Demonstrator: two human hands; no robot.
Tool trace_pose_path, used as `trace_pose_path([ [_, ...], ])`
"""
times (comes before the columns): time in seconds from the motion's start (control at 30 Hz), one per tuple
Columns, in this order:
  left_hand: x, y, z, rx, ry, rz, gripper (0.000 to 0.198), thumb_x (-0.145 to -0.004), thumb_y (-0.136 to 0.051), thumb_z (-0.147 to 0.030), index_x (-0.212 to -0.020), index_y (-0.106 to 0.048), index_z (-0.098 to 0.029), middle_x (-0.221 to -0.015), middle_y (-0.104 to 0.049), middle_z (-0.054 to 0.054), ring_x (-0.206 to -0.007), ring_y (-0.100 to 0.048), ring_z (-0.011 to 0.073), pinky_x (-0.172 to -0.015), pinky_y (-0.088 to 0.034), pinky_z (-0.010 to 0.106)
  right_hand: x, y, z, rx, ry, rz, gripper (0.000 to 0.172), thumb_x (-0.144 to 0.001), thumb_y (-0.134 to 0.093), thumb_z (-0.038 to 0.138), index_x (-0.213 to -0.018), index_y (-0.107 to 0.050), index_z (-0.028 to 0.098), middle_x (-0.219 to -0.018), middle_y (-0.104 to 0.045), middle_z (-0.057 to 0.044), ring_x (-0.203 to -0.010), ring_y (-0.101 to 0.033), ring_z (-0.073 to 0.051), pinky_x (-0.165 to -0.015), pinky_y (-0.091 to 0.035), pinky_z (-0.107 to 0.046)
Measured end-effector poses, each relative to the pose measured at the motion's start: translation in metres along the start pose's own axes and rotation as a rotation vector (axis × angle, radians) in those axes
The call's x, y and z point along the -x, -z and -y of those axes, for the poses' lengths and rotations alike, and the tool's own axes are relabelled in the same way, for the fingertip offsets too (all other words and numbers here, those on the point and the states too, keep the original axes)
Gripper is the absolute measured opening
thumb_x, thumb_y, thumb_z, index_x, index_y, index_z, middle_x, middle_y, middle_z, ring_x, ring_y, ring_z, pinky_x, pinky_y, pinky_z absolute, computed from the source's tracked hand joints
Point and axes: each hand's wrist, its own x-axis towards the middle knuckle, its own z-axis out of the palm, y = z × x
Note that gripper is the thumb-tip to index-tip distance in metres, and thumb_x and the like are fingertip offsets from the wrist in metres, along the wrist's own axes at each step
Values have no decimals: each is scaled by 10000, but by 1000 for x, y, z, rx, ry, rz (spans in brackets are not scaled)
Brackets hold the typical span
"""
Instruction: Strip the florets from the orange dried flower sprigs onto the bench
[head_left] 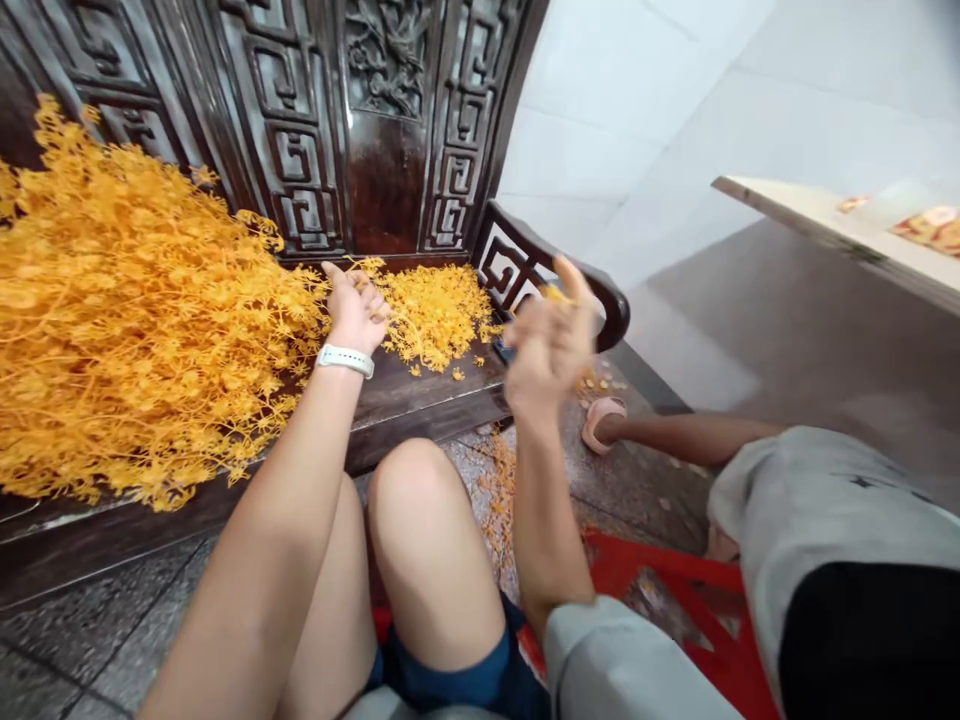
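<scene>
My left hand [355, 305], palm up with a pale watch band at the wrist, has its fingers curled. A yellow sprig [366, 265] shows at its fingertips. Left of it a big heap of yellow branching sprigs [150, 320], plastic-looking, covers the bench seat. To its right lies a smaller pile of loose yellow flower-like pieces [435, 310]. My right hand [547, 350], blurred by motion, is raised beyond that small pile. Its fingers are curled, one digit points up, and a small yellow piece [553, 292] shows in it.
The dark carved wooden bench [390, 205] has an armrest [611, 300] on the right. A person's leg [675, 437] reaches in from the right, above a red plastic stool [675, 575]. Yellow-orange scraps [499, 490] litter the floor. A tabletop [825, 225] juts in at upper right.
</scene>
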Motion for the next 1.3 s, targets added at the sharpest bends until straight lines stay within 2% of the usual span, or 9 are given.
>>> trace_pose_path([
  [0.13, 13, 1, -7, -22, -24, -58, 707, -1028, -319, -871, -744, -369, -225, -507, -158, -127, -373, -109, 55, -368, -78, 198, 8, -9, -65, 60, -486, 229, 795, -959, -599, 870, -1459, -654, 253, -1141, -729, -108, -701, -642, -141, -597, -515, -298],
  [0.3, 20, -1, -1, -87, -60, -63, 702, -1034, -283, -871, -770, -404, -231, -512, -190, -121, -363, -145, 64, -371, -97, 213, 50, -29, -55, -275, -781, 377, 819, -880, -651, 920, -1303, -646, 218, -944, -761, -67, -625, -663, -141, -530, -501, -270],
  [0.47, 20, -5, 6, -155, -105, -48, 668, -1046, -348, -846, -781, -456, -243, -482, -238, -99, -352, -180, 83, -362, -109, 242, 61, -37, -41, -362, -713, 527, 574, -861, -823, 749, -936, -684, 197, -716, -669, 8, -565, -560, -104, -524, -445, -241],
  [0.67, 13, -9, 2, -121, -189, -86, 674, -1103, -282, -779, -726, -374, -227, -492, -212, -95, -366, -144, 63, -388, -94, 217, 68, -15, -10, -376, -587, 959, 551, -984, -737, 693, -790, -686, 180, -564, -519, 50, -524, -406, -89, -533, -318, -235],
  [0.9, -13, 9, -3, -39, -127, -185, 662, -1085, -282, -805, -782, -442, -239, -491, -233, -94, -390, -141, 83, -391, -128, 245, 62, 14, 51, -960, -144, 1733, 295, -1114, -597, 261, -954, -836, 195, -900, -829, -132, -785, -800, -183, -775, -608, -281],
  [0.97, -13, 10, -8, -42, -106, -156, 656, -1067, -304, -815, -778, -434, -241, -495, -222, -95, -391, -137, 85, -391, -133, 247, 57, 19, 37, -913, -235, 1489, 275, -1105, -638, 330, -972, -847, 212, -804, -801, -111, -708, -784, -185, -716, -609, -287],
  [1.07, -6, 5, -11, -38, -86, -59, 644, -1045, -364, -814, -763, -432, -240, -502, -194, -96, -391, -130, 83, -391, -121, 245, 50, 15, -7, -691, -617, 786, 535, -1005, -661, 744, -1012, -798, 227, -576, -593, 21, -450, -488, -106, -452, -418, -241],
  [1.13, -1, 3, -12, -37, -58, -20, 639, -1032, -415, -812, -755, -445, -238, -502, -188, -97, -388, -124, 79, -389, -105, 241, 47, 7, -34, -467, -828, 443, 567, -944, -719, 766, -1099, -749, 222, -631, -576, 47, -473, -405, -84, -428, -321, -224],
  [1.3, 5, 0, -10, -111, 13, 17, 623, -1056, -495, -762, -728, -461, -234, -477, -202, -97, -358, -127, 73, -375, -61, 232, 51, -14, -52, -345, -955, 275, 625, -879, -791, 741, -1200, -651, 223, -792, -682, 19, -534, -492, -91, -462, -362, -242],
])
